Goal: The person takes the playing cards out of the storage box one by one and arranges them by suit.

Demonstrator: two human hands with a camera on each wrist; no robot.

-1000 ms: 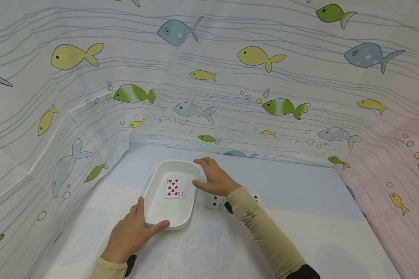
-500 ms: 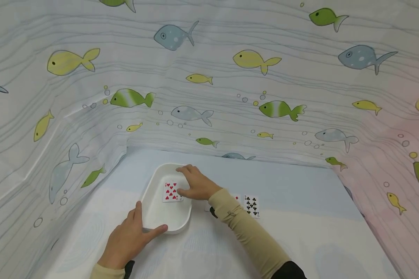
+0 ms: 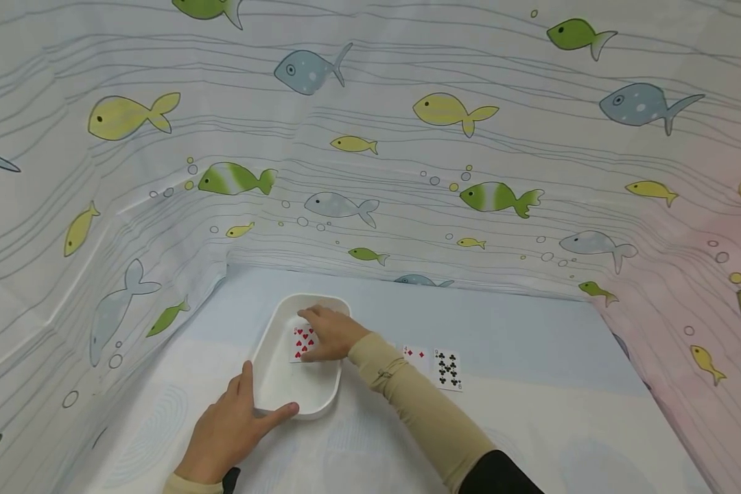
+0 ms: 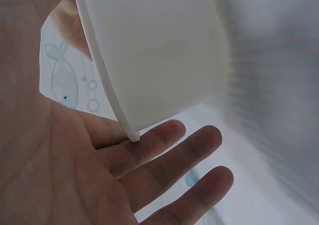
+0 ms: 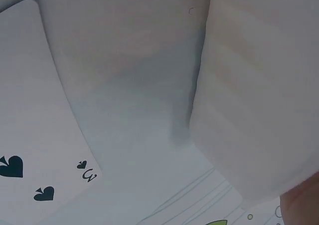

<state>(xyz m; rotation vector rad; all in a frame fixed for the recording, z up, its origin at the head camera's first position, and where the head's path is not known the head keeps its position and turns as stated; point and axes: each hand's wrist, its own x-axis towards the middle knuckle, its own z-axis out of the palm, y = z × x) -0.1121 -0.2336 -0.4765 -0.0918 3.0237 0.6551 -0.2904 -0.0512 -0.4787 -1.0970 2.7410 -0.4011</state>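
A white plastic tray (image 3: pixel 276 384) lies on the pale cloth, angled away from me. My left hand (image 3: pixel 225 425) braces its near left corner, thumb on the near rim and fingers along the outside of the wall. In the left wrist view the fingers (image 4: pixel 169 165) are extended and spread under the rim. Inside the tray is a playing card with red hearts (image 3: pixel 299 341). My right hand (image 3: pixel 333 334) reaches over the tray's right rim, fingers and thumb apart, covering the card's right part. The thumb tip sits at the card's lower edge.
Right of the tray, a diamonds card (image 3: pixel 414 354), partly behind the right sleeve, and a nine of clubs (image 3: pixel 447 370) lie on the cloth. A three of spades (image 5: pixel 45 115) shows in the right wrist view. Fish-patterned curtain (image 3: pixel 407 165) encloses the surface.
My right hand has moved left from the tray's right rim to over the hearts card. More of the cards on the right is uncovered. The left hand keeps its place at the corner.
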